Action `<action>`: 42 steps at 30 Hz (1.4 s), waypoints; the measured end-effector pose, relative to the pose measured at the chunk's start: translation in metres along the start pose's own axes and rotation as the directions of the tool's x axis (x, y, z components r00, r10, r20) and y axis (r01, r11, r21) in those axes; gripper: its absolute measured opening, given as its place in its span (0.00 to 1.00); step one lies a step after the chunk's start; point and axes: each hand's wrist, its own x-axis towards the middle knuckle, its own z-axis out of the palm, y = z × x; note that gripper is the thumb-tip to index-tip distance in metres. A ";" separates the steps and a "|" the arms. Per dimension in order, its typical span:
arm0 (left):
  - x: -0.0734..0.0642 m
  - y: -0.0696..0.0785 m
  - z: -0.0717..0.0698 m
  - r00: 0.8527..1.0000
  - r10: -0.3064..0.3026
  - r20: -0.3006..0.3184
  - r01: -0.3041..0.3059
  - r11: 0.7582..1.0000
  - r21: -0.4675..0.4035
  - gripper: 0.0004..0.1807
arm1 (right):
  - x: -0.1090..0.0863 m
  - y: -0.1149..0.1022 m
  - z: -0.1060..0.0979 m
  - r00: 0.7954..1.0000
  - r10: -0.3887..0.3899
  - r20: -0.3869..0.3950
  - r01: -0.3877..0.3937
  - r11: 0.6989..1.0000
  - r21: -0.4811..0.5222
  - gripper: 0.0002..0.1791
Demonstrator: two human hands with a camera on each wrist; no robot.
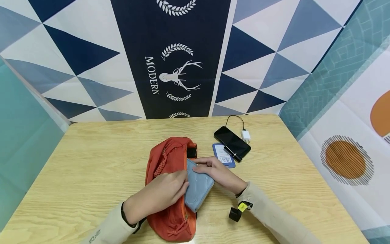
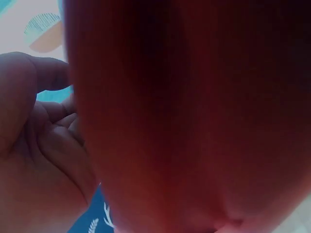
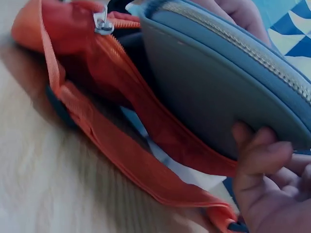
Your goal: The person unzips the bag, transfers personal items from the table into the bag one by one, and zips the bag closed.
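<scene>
A red waist bag (image 1: 172, 159) lies on the table, its long zipped opening turned to the right. My left hand (image 1: 167, 189) grips the bag at the edge of that opening, fingers curled. In the left wrist view, the bag's red fabric (image 2: 184, 121) covers most of the picture beside the hand. My right hand (image 1: 214, 171) holds a light blue zip-around wallet (image 1: 198, 189), thumb on its upper face. The right wrist view shows the wallet (image 3: 199, 82) partly within the open mouth, between the orange zipper edges; its inner end is hidden.
Right of the bag lie a black smartphone (image 1: 230, 137), a pen (image 1: 233, 154) and a blue ID card holder (image 1: 217, 147). A white charger plug (image 1: 245, 135) with a black cable sits behind them. An orange strap (image 3: 121, 155) hangs along the bag. A patterned backdrop stands behind the table.
</scene>
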 end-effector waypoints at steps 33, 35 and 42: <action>-0.004 -0.011 -0.032 0.994 -0.101 0.041 0.109 0.954 -0.280 0.12 | -0.004 -0.014 0.014 0.992 0.017 -0.127 0.006 0.983 0.181 0.20; -0.004 -0.010 -0.031 0.995 -0.094 0.034 0.100 0.952 -0.289 0.12 | -0.005 -0.015 0.020 0.983 -0.013 -0.184 0.031 0.995 0.091 0.20; -0.006 -0.008 -0.030 0.989 -0.143 0.029 0.144 0.925 -0.350 0.11 | -0.009 -0.012 0.036 0.934 -0.113 -0.338 0.057 0.984 -0.169 0.18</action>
